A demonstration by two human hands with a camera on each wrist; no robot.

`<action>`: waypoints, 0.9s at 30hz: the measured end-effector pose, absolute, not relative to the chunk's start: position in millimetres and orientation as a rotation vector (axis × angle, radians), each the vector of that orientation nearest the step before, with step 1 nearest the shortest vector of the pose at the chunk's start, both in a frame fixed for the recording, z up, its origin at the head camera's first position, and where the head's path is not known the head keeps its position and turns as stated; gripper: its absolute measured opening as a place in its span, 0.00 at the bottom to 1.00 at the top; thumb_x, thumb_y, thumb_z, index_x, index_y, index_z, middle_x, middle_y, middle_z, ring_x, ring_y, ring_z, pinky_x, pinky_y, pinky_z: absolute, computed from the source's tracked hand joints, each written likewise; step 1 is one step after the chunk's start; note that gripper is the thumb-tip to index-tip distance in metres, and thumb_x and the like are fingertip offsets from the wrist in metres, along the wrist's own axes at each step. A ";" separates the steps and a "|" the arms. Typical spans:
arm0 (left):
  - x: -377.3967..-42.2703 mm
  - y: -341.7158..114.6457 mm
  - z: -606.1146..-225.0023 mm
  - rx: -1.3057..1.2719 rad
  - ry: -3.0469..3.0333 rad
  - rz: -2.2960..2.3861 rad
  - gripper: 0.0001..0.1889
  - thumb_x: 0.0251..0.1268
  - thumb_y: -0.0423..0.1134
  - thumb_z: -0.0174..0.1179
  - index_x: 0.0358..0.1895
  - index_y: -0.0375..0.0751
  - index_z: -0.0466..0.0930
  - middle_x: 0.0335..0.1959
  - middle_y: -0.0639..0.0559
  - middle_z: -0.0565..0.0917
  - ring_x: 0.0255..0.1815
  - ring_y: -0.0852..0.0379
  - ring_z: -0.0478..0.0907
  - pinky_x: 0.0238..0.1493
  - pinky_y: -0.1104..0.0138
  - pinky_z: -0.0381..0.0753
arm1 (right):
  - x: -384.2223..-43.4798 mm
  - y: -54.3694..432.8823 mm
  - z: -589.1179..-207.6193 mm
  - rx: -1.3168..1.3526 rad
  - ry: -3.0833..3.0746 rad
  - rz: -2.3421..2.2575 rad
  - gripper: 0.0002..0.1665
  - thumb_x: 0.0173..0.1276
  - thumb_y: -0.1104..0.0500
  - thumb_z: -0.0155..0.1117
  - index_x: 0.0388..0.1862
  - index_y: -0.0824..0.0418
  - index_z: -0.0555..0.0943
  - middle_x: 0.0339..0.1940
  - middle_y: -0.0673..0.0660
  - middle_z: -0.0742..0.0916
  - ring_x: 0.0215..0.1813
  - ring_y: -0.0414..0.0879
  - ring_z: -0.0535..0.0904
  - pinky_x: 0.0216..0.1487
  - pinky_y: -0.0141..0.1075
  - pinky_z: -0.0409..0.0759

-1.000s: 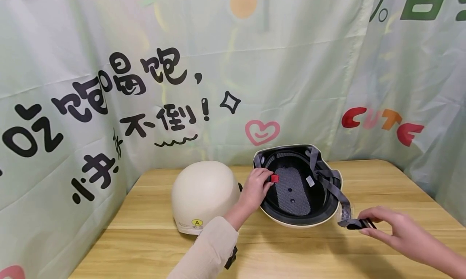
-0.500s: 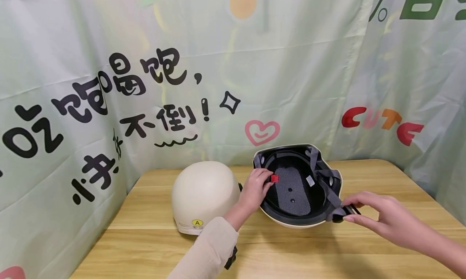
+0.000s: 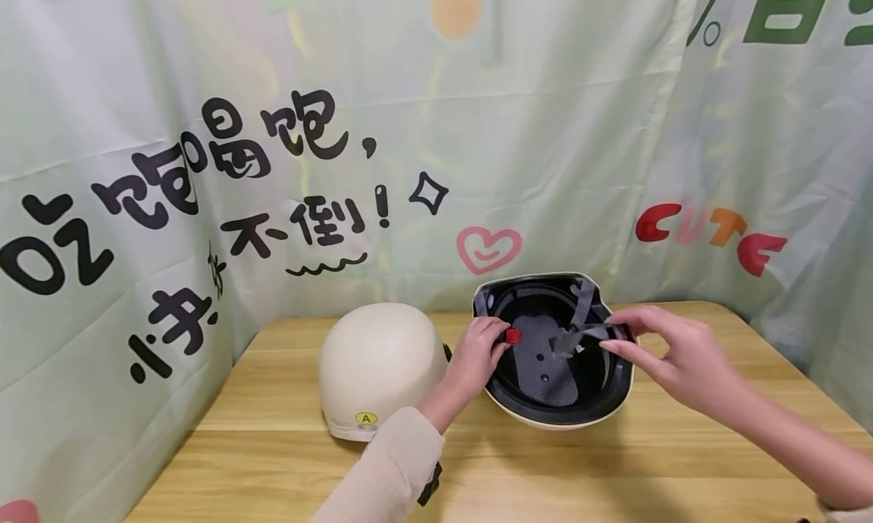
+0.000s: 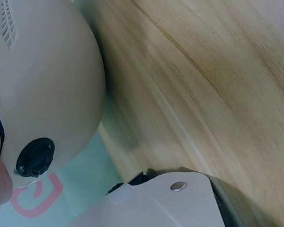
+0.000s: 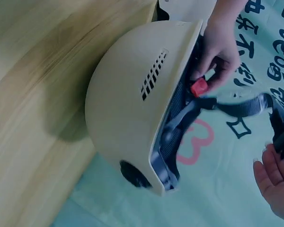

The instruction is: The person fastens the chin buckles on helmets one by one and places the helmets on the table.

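Note:
An upturned cream helmet (image 3: 546, 390) lies on the wooden table, its black padded inside facing up. At its left rim my left hand (image 3: 476, 354) pinches a red buckle piece (image 3: 513, 336), seen also in the right wrist view as a red buckle (image 5: 199, 87). Over the helmet's right side, my right hand (image 3: 675, 352) holds the end of the grey chin strap (image 5: 241, 108) by its black buckle (image 5: 281, 142). The strap runs from the helmet to those fingers, raised and slightly blurred. Between the two buckle parts there is a gap.
Left of it stands a second cream helmet (image 3: 382, 367), dome up, with a yellow "A" sticker. Its black strap piece (image 3: 430, 485) shows beside my left sleeve. A printed cloth (image 3: 546, 129) hangs behind the wooden table (image 3: 273, 432).
My right hand has moved left and up from beyond the helmet's right side to over its opening, bringing the strap end along. The left hand stays on the red buckle.

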State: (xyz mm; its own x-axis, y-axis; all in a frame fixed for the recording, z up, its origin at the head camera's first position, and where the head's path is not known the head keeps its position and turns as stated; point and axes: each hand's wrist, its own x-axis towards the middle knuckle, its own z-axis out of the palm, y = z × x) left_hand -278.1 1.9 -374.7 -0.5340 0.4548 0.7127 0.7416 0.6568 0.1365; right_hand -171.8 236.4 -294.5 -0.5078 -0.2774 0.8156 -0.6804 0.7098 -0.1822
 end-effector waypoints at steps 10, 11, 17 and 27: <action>-277.4 0.0 -373.5 -0.941 -2.207 -0.547 0.12 0.55 0.34 0.65 0.43 0.36 0.82 0.41 0.49 0.82 0.46 0.54 0.77 0.52 0.69 0.76 | -207.7 208.8 -334.5 0.444 -2.387 0.815 0.06 0.53 0.63 0.70 0.27 0.60 0.80 0.19 0.47 0.81 0.22 0.27 0.68 0.23 0.26 0.69; -277.5 -0.1 -372.9 -0.936 -2.207 -0.546 0.12 0.55 0.34 0.64 0.43 0.37 0.82 0.41 0.49 0.82 0.46 0.54 0.77 0.52 0.69 0.76 | -210.4 207.2 -335.0 0.425 -2.419 0.833 0.05 0.54 0.62 0.70 0.27 0.60 0.80 0.18 0.47 0.80 0.22 0.28 0.67 0.23 0.27 0.69; -278.4 -0.4 -372.4 -0.914 -2.201 -0.544 0.12 0.55 0.35 0.65 0.43 0.37 0.82 0.41 0.49 0.82 0.46 0.54 0.77 0.53 0.69 0.76 | -219.0 203.8 -333.6 0.359 -2.593 1.095 0.12 0.63 0.56 0.63 0.28 0.64 0.80 0.16 0.52 0.80 0.19 0.35 0.72 0.22 0.29 0.73; -281.9 0.2 -375.8 -0.942 -2.145 -0.598 0.11 0.54 0.36 0.65 0.41 0.38 0.82 0.38 0.50 0.84 0.44 0.54 0.79 0.50 0.67 0.77 | -230.6 197.1 -334.7 0.198 -2.632 1.382 0.20 0.68 0.53 0.58 0.28 0.70 0.79 0.14 0.53 0.80 0.19 0.41 0.76 0.22 0.31 0.78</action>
